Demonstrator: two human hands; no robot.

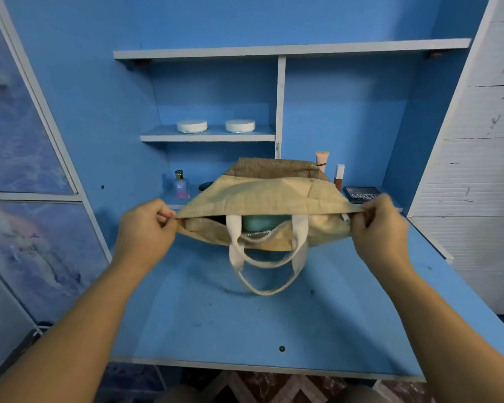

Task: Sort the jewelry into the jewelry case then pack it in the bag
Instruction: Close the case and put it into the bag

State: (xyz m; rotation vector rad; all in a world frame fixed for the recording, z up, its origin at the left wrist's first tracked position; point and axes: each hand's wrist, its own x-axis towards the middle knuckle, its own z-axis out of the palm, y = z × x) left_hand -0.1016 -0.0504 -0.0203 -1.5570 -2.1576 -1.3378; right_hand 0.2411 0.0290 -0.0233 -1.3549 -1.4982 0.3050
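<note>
Your left hand [146, 228] and right hand [378, 225] each pinch one end of the bag [259, 196] mouth, stretching it taut, seemingly to draw it shut. The teal jewelry case [262, 223] sits inside, between your hands (only partly visible), and the handles [268, 264] dangle below them.

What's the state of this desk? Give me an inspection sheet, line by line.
Surface: blue desk, scuffed, with dark specks.
Job's things: tan bag, mouth toward the camera, handles drooping; teal item inside, probably the jewelry case.
Clutter: perfume bottle, tube, lip gloss and palette behind the bag; two white round tins on a shelf.
Hands: left hand and right hand each pinch one end of the bag's mouth.
Cables: nothing seen.
Surroundings: blue wall; white panel right; patterned panels left.
</note>
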